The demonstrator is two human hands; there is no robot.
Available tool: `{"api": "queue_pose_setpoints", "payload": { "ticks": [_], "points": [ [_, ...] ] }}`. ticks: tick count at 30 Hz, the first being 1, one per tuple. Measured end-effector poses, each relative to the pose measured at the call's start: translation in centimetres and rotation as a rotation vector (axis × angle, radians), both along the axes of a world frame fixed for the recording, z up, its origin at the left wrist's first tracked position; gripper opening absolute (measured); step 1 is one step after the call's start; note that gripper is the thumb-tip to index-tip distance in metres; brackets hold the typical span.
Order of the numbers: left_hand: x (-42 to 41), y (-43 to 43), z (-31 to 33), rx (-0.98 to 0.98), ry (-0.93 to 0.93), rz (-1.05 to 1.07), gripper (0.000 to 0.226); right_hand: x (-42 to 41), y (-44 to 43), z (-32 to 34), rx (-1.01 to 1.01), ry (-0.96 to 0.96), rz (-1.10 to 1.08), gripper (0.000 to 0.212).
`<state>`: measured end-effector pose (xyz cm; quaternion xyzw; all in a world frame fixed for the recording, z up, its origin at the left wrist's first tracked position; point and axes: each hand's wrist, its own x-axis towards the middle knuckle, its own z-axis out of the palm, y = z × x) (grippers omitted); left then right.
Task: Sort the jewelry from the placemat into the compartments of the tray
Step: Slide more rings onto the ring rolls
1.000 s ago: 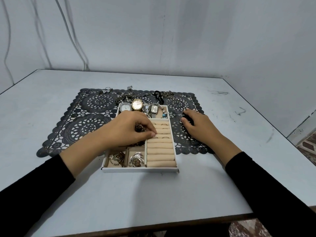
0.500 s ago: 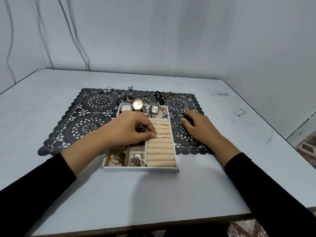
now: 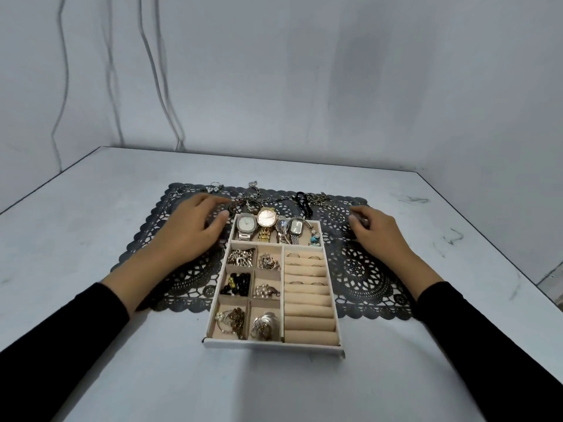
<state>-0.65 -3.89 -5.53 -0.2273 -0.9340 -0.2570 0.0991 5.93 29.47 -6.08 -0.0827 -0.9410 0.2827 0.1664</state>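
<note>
Black sleeves (image 3: 61,333) on both arms, nearest cam. Tray (image 3: 274,346) lies btwn the two forearms, near end on table (image 3: 146,382), far end on placemat (image 3: 361,271). Its near end is well behind both sets of fingertips.

Small compts on tray's L side are filled: mixed metal pcs, black beads (image 3: 236,283), pearly cluster (image 3: 265,290). Ring rolls (image 3: 307,304) on tray's R side, a few rings (image 3: 294,255) in the far rows.

L hand (image 3: 195,229): palm down over placemat, just L of tray's far corner. L fingers (image 3: 210,201) nearly straight, loosely spread, nothing held. Thumb tip sits just beside that corner, next to silver watch (image 3: 246,224).

R hand (image 3: 379,234): over placemat, R of tray, apart from tray wall. R fingers (image 3: 355,219) bent, tips down toward the lace. Can't tell if anything is pinched.

Far row of tray, btwn the two hands: silver watch, gold watch (image 3: 267,217), small rect. watch (image 3: 295,227), bracelet w/ blue bead (image 3: 313,239).

Unsorted pcs along placemat's far edge:
- Sparkly piece (image 3: 213,188) just past L fingertips.
- Ring loops (image 3: 176,191) to their L.
- Chain (image 3: 254,194) to their R.
- Black piece (image 3: 302,201) and bronze chain (image 3: 320,197) L of R fingertips, slightly beyond them.

Wall (image 3: 304,86) behind.
</note>
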Motion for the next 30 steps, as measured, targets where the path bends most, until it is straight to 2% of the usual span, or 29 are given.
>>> {"api": "queue_pose_setpoints", "payload": {
  "ticks": [4, 8, 14, 18, 20, 22, 30],
  "points": [
    [-3.5, -1.3, -1.5, -0.143, -0.079, 0.145, 0.055, -3.6, 0.0, 0.5, -0.092, 0.043, 0.011, 0.033],
    [-6.1, -2.1, -2.2, -0.214, -0.108, 0.201, 0.061, -7.7, -1.0, 0.8, -0.164, 0.070, 0.069, 0.031],
    [-8.9, -2.5, -2.5, -0.295, -0.140, 0.115, 0.083, -13.1, -4.2, 1.2, -0.177, -0.012, 0.298, 0.031],
    [-10.1, -2.0, -2.5, -0.346, -0.134, 0.068, 0.066, -15.8, -6.4, 1.0, -0.075, -0.104, 0.434, 0.031],
    [-10.5, -1.8, -2.4, -0.340, -0.143, 0.041, 0.070, -16.9, -7.0, 0.8, -0.043, -0.116, 0.474, 0.030],
    [-10.9, -1.7, -2.2, -0.302, -0.142, 0.015, 0.072, -17.7, -7.2, 0.6, -0.025, -0.115, 0.504, 0.030],
    [-12.4, -0.8, -1.3, -0.071, 0.007, -0.029, 0.036, -20.1, -8.8, 0.3, 0.044, -0.064, 0.600, 0.028]
  ]
}}
